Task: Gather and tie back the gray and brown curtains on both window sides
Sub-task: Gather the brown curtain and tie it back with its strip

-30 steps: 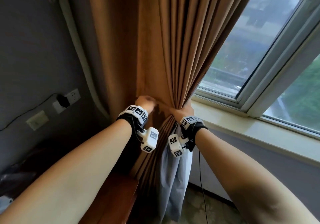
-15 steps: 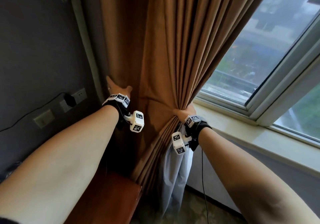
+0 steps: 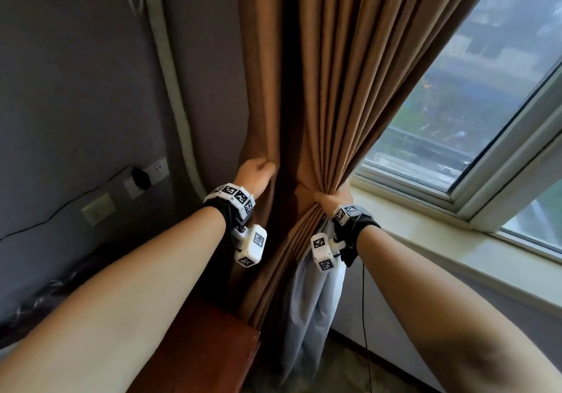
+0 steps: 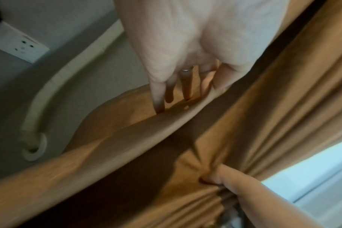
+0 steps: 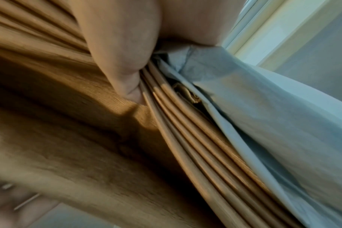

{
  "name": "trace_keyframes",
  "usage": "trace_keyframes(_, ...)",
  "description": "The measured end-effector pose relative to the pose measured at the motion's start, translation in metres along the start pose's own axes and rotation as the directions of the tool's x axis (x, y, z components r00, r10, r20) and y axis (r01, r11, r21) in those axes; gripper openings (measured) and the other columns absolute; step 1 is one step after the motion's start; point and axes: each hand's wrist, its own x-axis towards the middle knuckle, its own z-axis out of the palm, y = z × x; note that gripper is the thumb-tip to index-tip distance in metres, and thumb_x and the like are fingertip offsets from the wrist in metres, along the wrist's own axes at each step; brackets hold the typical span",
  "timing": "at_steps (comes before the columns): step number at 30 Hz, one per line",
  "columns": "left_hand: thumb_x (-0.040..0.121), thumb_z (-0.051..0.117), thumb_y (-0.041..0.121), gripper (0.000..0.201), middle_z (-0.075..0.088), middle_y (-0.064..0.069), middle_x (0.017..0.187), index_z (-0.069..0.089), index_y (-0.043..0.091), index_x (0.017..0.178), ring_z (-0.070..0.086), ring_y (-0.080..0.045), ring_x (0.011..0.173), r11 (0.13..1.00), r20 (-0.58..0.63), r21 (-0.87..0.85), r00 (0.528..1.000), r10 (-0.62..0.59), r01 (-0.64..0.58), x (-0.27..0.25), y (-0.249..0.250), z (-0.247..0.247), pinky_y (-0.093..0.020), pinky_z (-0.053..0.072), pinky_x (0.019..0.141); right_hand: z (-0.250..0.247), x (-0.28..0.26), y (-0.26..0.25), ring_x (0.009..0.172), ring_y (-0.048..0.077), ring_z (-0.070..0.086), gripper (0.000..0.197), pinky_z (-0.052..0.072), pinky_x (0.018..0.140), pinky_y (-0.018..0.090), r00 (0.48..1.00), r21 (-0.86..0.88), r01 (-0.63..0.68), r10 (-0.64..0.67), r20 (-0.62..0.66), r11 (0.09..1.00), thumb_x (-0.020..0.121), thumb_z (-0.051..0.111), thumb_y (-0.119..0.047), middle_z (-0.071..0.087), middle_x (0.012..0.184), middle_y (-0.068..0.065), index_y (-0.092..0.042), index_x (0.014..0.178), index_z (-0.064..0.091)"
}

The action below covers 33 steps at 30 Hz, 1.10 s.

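A brown curtain (image 3: 349, 88) hangs in pleats beside the window, with a gray curtain (image 3: 310, 301) showing below it. My right hand (image 3: 333, 198) grips the gathered waist of the brown pleats. In the right wrist view my right hand (image 5: 127, 61) has its thumb wrapped over the brown curtain (image 5: 88, 138), and the gray curtain (image 5: 263, 123) is bunched under the palm. My left hand (image 3: 255, 175) holds a loose left fold of the brown curtain, a short gap left of the bundle. In the left wrist view its fingers (image 4: 185, 86) reach behind that fold.
A wall socket with a black plug (image 3: 143, 175) and a switch plate (image 3: 98, 213) sit on the gray wall at left. A white wrapped pipe (image 3: 170, 73) runs down the wall. A wooden furniture top (image 3: 197, 347) lies below my left arm. The window sill (image 3: 456, 240) runs right.
My left hand left the bundle, reached out to the curtain's left side, and now holds a fold of it nearer the bundle. My right hand has kept its grip.
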Motion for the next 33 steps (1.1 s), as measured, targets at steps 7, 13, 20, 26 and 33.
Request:
trace_keyframes(7,0.074,0.049,0.029,0.024,0.048,0.005,0.056,0.047,0.015,0.055,0.045,-0.016,0.062,0.997,0.163,-0.07,0.985,0.051,-0.04,-0.017,0.022,0.035,-0.031,0.034,0.062,0.001,0.012,0.01,0.11,0.023,0.059,0.098,0.047,0.09,0.03,0.999,-0.05,-0.009,0.012,0.044,0.999,0.048,0.07,-0.024,0.059,0.121,0.005,-0.007,0.139,0.038)
trace_keyframes(13,0.078,0.05,0.017,0.022,0.056,-0.009,0.065,0.051,0.015,0.056,0.053,-0.022,0.069,0.983,0.284,-0.182,0.958,0.038,0.014,-0.03,0.04,0.06,-0.032,0.044,0.067,-0.005,0.022,0.018,0.11,0.027,0.063,0.11,0.057,0.088,0.036,0.968,-0.114,-0.001,0.03,0.248,0.993,0.036,0.085,-0.024,0.06,0.119,0.013,0.0,0.134,0.042)
trace_keyframes(20,0.069,0.042,0.016,0.032,0.057,0.0,0.06,0.057,0.019,0.041,0.049,-0.021,0.072,0.925,0.394,-0.325,0.917,-0.056,0.197,-0.035,0.047,0.071,-0.031,0.039,0.073,-0.018,0.005,0.008,0.107,0.02,0.067,0.071,0.055,0.092,0.033,0.932,-0.003,0.154,-0.144,0.334,0.988,0.048,0.093,-0.016,0.07,0.109,0.011,-0.009,0.112,0.064)
trace_keyframes(26,0.088,0.036,0.004,0.03,0.054,-0.004,0.057,0.049,0.009,0.062,0.05,-0.023,0.07,0.758,0.348,-0.539,0.917,-0.196,0.367,-0.031,0.049,0.067,-0.042,0.044,0.084,-0.014,-0.008,0.004,0.088,0.004,0.061,0.068,0.052,0.073,0.017,0.992,0.018,0.063,-0.065,0.107,0.998,0.058,0.079,-0.001,0.062,0.099,-0.003,-0.016,0.113,0.044)
trace_keyframes(33,0.099,0.033,0.013,0.029,0.062,-0.01,0.104,0.054,0.014,0.118,0.061,-0.025,0.092,0.752,0.349,-0.546,0.916,-0.197,0.37,-0.029,0.05,0.073,-0.044,0.055,0.08,-0.02,-0.006,-0.008,0.076,0.021,0.062,0.044,0.052,0.067,0.031,0.977,-0.078,-0.028,0.044,0.209,0.997,0.054,0.063,-0.012,0.066,0.081,0.007,-0.001,0.097,0.067)
